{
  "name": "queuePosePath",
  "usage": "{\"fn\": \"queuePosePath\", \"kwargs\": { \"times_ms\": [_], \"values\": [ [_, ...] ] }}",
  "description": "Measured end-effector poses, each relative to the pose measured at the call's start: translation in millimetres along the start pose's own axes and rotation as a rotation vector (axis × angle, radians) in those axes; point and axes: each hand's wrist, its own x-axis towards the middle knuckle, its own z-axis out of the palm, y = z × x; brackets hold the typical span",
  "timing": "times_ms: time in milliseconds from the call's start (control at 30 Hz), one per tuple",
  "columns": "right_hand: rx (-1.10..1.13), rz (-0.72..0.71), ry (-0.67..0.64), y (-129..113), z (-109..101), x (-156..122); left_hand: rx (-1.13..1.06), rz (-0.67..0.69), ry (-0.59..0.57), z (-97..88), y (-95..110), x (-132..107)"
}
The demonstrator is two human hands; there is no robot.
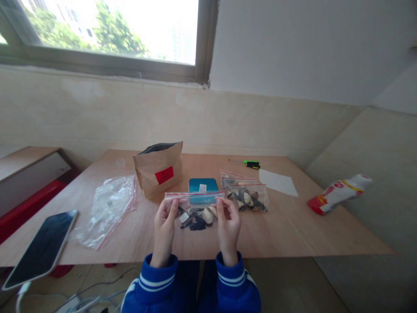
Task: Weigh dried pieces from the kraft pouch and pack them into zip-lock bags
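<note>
A clear zip bag [195, 204] with a red-striped top hangs between my two hands, dark flat pieces and pale, shell-like ones at its bottom. My left hand [165, 228] pinches its upper left corner, thumb in front. On the upper right corner, my right hand [228, 224] is closed the same way. Just behind the bag lies a teal box [202, 184] with a small white label, its front partly covered. Right of it rest more filled zip bags [249, 198], overlapping, with similar light and dark pieces.
A brown paper pouch [159, 171] with a red label stands open at the back left. Flattened clear bags [112, 208] and a phone [42, 248] lie left. Screwdrivers [250, 164], white paper [278, 182] and a tilted-looking bottle [339, 193] are on the right.
</note>
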Motion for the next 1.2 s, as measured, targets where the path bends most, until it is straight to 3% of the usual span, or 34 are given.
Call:
{"fn": "queuePosePath", "kwargs": {
  "times_ms": [133, 333, 533, 833, 1200],
  "values": [
    [0.036, 0.023, -0.047, 3.1, -8.3, 0.6, 0.037, 0.03, -0.073, -5.2, -3.9, 2.8],
    [0.038, 0.048, -0.101, -1.7, -21.9, 1.5, 0.005, -0.037, -0.153, 0.1, 0.3, 2.0],
    [-0.015, 0.041, -0.037, 0.7, -31.9, 5.5, 0.001, -0.055, -0.195, 4.1, -1.0, -0.7],
    [0.162, 0.241, 0.036, 7.9, -32.3, 3.2, 0.006, -0.01, -0.05, 8.4, -7.2, -5.1],
    [0.086, 0.111, -0.027, 9.1, -24.9, 2.6, 0.278, 0.141, 0.158, -16.9, -19.1, -5.6]
  ]
}}
